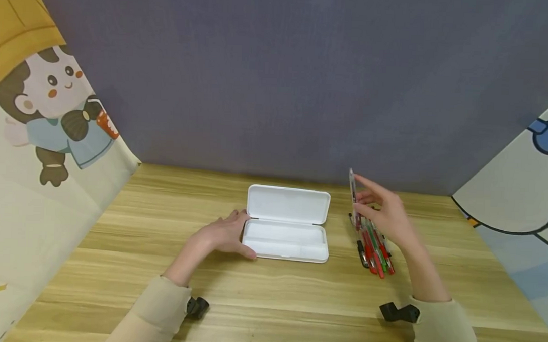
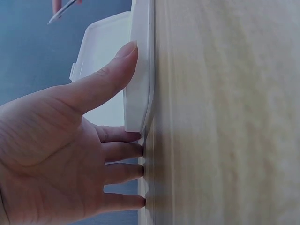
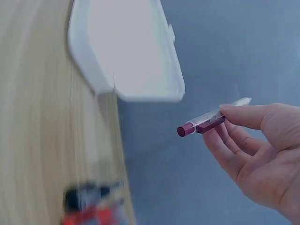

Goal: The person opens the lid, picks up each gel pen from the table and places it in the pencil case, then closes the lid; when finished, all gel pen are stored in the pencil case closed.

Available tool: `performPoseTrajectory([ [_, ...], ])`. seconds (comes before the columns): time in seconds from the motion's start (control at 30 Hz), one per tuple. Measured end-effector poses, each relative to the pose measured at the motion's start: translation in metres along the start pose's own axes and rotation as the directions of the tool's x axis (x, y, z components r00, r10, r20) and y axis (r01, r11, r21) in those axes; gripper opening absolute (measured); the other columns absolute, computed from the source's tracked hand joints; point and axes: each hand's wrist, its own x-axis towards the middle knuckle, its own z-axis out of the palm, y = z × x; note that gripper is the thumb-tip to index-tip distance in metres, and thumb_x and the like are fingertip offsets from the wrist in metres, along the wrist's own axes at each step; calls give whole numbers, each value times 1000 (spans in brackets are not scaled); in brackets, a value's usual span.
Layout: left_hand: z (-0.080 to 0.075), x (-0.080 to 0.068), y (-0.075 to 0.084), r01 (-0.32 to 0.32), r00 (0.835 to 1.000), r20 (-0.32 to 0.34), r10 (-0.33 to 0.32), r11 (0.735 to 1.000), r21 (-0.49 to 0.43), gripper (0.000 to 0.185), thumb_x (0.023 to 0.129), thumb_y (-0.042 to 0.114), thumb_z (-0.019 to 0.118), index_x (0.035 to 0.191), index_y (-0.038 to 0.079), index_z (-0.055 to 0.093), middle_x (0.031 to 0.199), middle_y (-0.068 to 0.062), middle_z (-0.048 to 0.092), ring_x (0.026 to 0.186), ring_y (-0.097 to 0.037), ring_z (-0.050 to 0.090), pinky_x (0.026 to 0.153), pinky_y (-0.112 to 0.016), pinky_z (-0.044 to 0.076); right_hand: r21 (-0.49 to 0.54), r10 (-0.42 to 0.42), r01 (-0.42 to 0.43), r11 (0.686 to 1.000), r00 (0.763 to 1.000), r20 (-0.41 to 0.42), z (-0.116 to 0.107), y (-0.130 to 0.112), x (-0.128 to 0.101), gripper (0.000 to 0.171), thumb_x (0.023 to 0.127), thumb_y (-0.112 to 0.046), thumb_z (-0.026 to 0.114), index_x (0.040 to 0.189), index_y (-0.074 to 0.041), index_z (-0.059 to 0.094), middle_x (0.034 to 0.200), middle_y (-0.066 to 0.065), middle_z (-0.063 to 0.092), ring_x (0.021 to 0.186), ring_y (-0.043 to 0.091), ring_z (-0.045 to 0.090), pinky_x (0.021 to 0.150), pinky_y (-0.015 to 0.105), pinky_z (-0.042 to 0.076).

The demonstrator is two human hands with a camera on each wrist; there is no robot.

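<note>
A white pencil case lies on the table with its lid tipped back, and its tray looks empty. At its left end my left hand rests, thumb along the front edge and straight fingers touching the table beside it. My right hand pinches a clear pen with a dark red end and clip between thumb and fingers. That pen is raised, right of the case. Below it on the table lies a loose pile of pens in red, green and black, partly hidden by the right hand.
The wooden table ends at a grey-blue backdrop. Cartoon-printed panels flank the table on the left and right. A black wrist mount sits on each sleeve.
</note>
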Motion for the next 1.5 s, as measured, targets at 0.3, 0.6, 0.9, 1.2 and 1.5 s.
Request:
performPoseTrajectory([
  [0.3, 0, 0, -1, -27, 1000, 16, 27, 1000, 8, 109, 81, 49, 84, 160, 0, 26, 170, -28, 15, 159, -47, 13, 129, -66, 15, 3, -44, 44, 999, 997, 67, 43, -29, 20, 68, 93, 0, 72, 154, -20, 50, 112, 14, 73, 99, 23, 70, 73, 22, 58],
  [0.6, 0, -3, -4, -55, 998, 42, 56, 998, -26, 107, 82, 46, 84, 160, 1, 27, 169, -30, 14, 159, -48, 11, 128, -68, 14, -16, -151, 160, 987, 957, 249, 78, -41, 30, 71, 91, 4, 72, 153, -21, 51, 108, 14, 75, 97, 24, 73, 70, 32, 60],
  [0.9, -1, -8, -9, -53, 998, 36, 54, 998, -30, 108, 82, 44, 84, 161, -1, 25, 169, -30, 15, 159, -48, 12, 127, -69, 15, -166, -186, 264, 950, 906, 379, 100, -44, 29, 65, 93, 0, 72, 150, -26, 55, 112, 2, 76, 95, 12, 70, 74, 27, 60],
  [1.2, -2, -8, -10, -55, 998, 32, 55, 998, -9, 107, 82, 44, 84, 160, -1, 27, 169, -29, 17, 158, -49, 13, 127, -69, 16, -314, -166, 321, 893, 886, 433, 113, -44, 21, 57, 93, -5, 73, 143, -31, 62, 98, -3, 73, 85, 7, 64, 71, 21, 53],
  [1.5, -2, -8, -10, -59, 998, 30, 59, 998, 4, 108, 81, 44, 84, 160, -1, 26, 169, -29, 18, 158, -48, 14, 127, -69, 16, -335, -121, 298, 894, 880, 460, 117, -44, 18, 54, 92, 1, 72, 139, -24, 67, 100, -3, 73, 87, 11, 65, 72, 24, 54],
])
